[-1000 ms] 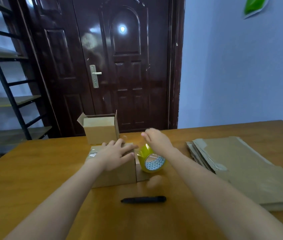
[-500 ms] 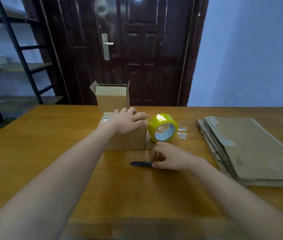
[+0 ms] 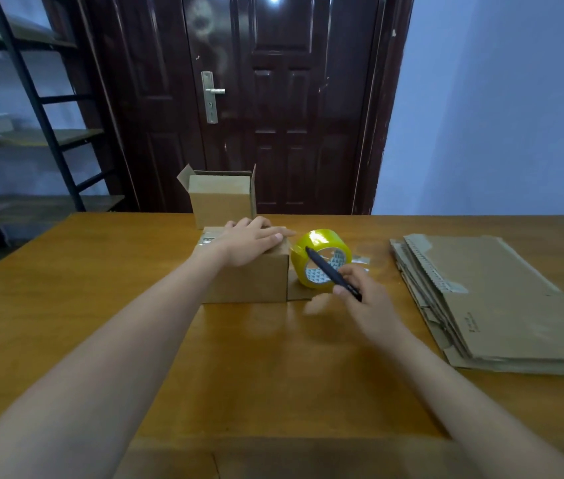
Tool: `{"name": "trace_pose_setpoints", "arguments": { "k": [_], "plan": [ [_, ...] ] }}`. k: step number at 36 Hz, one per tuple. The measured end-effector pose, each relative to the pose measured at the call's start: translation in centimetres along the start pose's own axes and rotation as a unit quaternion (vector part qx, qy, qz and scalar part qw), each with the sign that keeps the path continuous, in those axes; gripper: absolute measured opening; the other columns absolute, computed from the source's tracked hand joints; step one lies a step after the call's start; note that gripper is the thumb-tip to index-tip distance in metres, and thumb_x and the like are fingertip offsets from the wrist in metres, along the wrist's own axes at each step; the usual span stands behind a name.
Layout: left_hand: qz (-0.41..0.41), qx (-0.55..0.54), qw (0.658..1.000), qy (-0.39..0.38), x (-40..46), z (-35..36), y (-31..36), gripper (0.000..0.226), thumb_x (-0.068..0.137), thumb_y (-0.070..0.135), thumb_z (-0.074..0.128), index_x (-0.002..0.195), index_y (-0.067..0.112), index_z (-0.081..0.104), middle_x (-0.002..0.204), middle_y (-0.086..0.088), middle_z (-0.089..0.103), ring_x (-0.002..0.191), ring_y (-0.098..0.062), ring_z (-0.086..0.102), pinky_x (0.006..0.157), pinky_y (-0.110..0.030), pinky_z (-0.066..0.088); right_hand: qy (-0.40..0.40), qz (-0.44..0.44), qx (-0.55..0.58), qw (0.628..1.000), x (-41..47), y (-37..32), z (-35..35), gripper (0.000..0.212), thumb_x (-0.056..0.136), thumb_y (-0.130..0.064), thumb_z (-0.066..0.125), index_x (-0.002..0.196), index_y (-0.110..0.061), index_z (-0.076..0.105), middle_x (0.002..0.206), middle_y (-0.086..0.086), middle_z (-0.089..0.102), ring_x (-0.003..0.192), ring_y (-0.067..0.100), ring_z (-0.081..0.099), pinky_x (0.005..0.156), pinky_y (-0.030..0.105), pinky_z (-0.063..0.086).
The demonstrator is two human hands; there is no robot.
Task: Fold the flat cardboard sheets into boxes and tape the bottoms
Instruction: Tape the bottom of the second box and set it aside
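A folded cardboard box [image 3: 249, 281] lies on the wooden table [image 3: 101, 305], its top side bearing a strip of clear tape. My left hand [image 3: 249, 242] rests flat on that top with fingers straight. A yellow tape roll [image 3: 320, 259] stands on edge just right of the box, on a cardboard flap. My right hand [image 3: 363, 295] grips a dark pen-like cutter [image 3: 332, 273], lifted off the table and angled toward the roll. A stack of flat cardboard sheets [image 3: 491, 299] lies to the right.
A second small box [image 3: 220, 198] with open top flaps stands behind, at the table's far edge. A dark door [image 3: 273, 98] and a metal shelf rack [image 3: 32, 133] stand beyond the table. Scraps of clear tape [image 3: 361, 260] lie behind the roll.
My right hand left the tape roll, came down to the dark cutter on the table, took hold of it and raised it toward the roll. My left hand stayed on the box.
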State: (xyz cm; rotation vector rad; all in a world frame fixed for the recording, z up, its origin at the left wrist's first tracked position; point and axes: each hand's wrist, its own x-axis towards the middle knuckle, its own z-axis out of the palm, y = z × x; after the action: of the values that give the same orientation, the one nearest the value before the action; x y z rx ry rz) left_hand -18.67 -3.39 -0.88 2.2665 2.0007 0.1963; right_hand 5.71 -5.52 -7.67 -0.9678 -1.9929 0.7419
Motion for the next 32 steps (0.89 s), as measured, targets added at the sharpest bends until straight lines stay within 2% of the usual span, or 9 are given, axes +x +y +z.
{"name": "trace_pose_setpoints", "arguments": {
  "k": [5, 9, 16, 18, 21, 23, 26, 28, 32],
  "plan": [
    [0.002, 0.015, 1.000, -0.005, 0.0, 0.1, 0.1, 0.041, 0.102, 0.044, 0.015, 0.140, 0.053, 0.028, 0.144, 0.000, 0.033, 0.132, -0.023, 0.029, 0.111, -0.046, 0.016, 0.023, 0.013, -0.053, 0.998, 0.5, 0.2, -0.5, 0.027, 0.097, -0.010, 0.045, 0.119, -0.017, 0.057, 0.099, 0.003, 0.062, 0.090, 0.018, 0.055, 0.078, 0.032, 0.045],
    [0.003, 0.017, 1.000, -0.002, 0.1, 0.1, 0.1, 0.041, 0.102, 0.045, 0.015, 0.140, 0.054, 0.028, 0.146, 0.001, 0.033, 0.133, -0.024, 0.029, 0.110, -0.046, 0.016, 0.038, 0.017, -0.101, 0.994, 0.9, 0.4, -0.3, 0.034, 0.094, -0.010, 0.053, 0.127, -0.012, 0.058, 0.110, 0.001, 0.062, 0.099, 0.012, 0.053, 0.080, 0.020, 0.038],
    [0.000, 0.016, 1.000, 0.001, 0.2, 0.3, -0.1, 0.040, 0.101, 0.047, 0.015, 0.139, 0.057, 0.026, 0.146, 0.001, 0.032, 0.132, -0.024, 0.030, 0.110, -0.046, 0.017, 0.053, 0.012, -0.103, 0.993, 1.5, -0.3, 0.0, 0.034, 0.095, -0.013, 0.052, 0.129, -0.012, 0.056, 0.114, 0.001, 0.060, 0.098, 0.006, 0.049, 0.074, 0.002, 0.032],
    [0.001, 0.019, 1.000, 0.002, 0.3, 0.3, -0.1, 0.040, 0.101, 0.047, 0.014, 0.139, 0.057, 0.025, 0.146, 0.001, 0.032, 0.132, -0.023, 0.030, 0.110, -0.046, 0.017, 0.053, 0.015, -0.092, 0.994, 1.7, -0.4, 0.1, 0.032, 0.096, -0.012, 0.051, 0.127, -0.013, 0.057, 0.110, 0.000, 0.061, 0.093, 0.006, 0.051, 0.072, 0.004, 0.035],
    [0.002, 0.019, 1.000, 0.005, 0.2, 0.3, -0.1, 0.040, 0.101, 0.047, 0.015, 0.139, 0.057, 0.026, 0.146, 0.001, 0.032, 0.133, -0.023, 0.030, 0.111, -0.047, 0.016, 0.037, 0.047, -0.041, 0.997, 1.7, -0.5, 0.3, 0.027, 0.097, -0.011, 0.049, 0.122, -0.017, 0.055, 0.097, 0.000, 0.061, 0.064, 0.002, 0.056, 0.057, 0.011, 0.044],
    [0.000, 0.018, 1.000, 0.005, 0.2, 0.2, -0.1, 0.040, 0.101, 0.047, 0.015, 0.139, 0.057, 0.027, 0.147, 0.001, 0.032, 0.134, -0.024, 0.029, 0.112, -0.048, 0.016, 0.026, 0.064, -0.006, 0.998, 1.8, -0.6, 0.5, 0.022, 0.097, -0.010, 0.049, 0.116, -0.021, 0.050, 0.101, 0.001, 0.060, 0.055, 0.005, 0.056, 0.051, 0.014, 0.045],
    [-0.002, 0.019, 1.000, 0.001, 0.2, 0.3, 0.0, 0.040, 0.101, 0.047, 0.015, 0.138, 0.057, 0.027, 0.147, 0.001, 0.032, 0.134, -0.024, 0.029, 0.113, -0.049, 0.016, 0.048, 0.061, 0.006, 0.997, 1.8, -0.8, 0.7, 0.023, 0.095, -0.009, 0.052, 0.111, -0.025, 0.047, 0.094, -0.006, 0.055, 0.071, 0.002, 0.053, 0.057, 0.008, 0.040],
    [-0.002, 0.018, 1.000, -0.002, 0.3, 0.2, 0.0, 0.040, 0.101, 0.047, 0.015, 0.138, 0.057, 0.026, 0.146, 0.001, 0.032, 0.133, -0.024, 0.029, 0.112, -0.049, 0.016, 0.059, 0.057, 0.014, 0.997, 1.9, -1.2, 0.9, 0.024, 0.097, -0.010, 0.048, 0.116, -0.025, 0.049, 0.091, -0.011, 0.052, 0.080, 0.001, 0.051, 0.061, 0.006, 0.038],
    [-0.003, 0.018, 1.000, -0.009, 0.2, 0.0, 0.2, 0.039, 0.102, 0.046, 0.017, 0.138, 0.057, 0.028, 0.147, 0.001, 0.031, 0.134, -0.023, 0.028, 0.113, -0.049, 0.015, 0.071, 0.063, -0.008, 0.996, 2.2, -1.2, 1.4, 0.032, 0.100, -0.011, 0.036, 0.128, -0.015, 0.051, 0.108, -0.001, 0.052, 0.093, 0.003, 0.047, 0.071, 0.006, 0.036]
  ]
}}
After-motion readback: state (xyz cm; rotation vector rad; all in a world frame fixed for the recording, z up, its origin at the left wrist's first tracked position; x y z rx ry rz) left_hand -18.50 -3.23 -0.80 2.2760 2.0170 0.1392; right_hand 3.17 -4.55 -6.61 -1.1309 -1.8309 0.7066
